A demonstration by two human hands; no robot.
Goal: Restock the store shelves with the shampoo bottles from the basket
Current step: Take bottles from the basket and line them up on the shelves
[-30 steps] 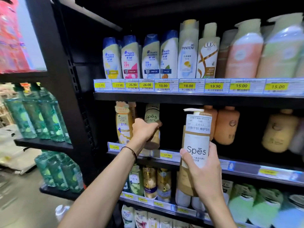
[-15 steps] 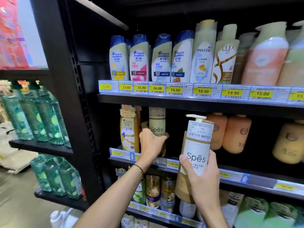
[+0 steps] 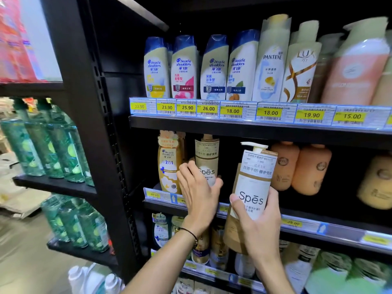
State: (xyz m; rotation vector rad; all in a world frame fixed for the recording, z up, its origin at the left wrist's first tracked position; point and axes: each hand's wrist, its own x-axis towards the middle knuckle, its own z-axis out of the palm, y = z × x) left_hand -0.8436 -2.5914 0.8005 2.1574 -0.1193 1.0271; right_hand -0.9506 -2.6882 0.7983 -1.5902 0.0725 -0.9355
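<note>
Your right hand wraps round a white pump bottle, held before the middle shelf. Your left hand rests flat, fingers straight, on a tan bottle standing there, between a gold bottle and orange bottles.

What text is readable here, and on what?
"head & shoulders": four blue-capped bottles.
"PANTENE": pale bottle beside them.
"LUX": gold-swirl bottle.
"Spēs": pump bottle in right hand; also shelved bottle the left hand touches.
"2合1": gold bottle left of it.
"23.90", "23.90", "25.90", "26.00", "18.00", "18.00", "19.90", "15.00": top-shelf price tags.
Lower tags and small print: too blurred.
</note>
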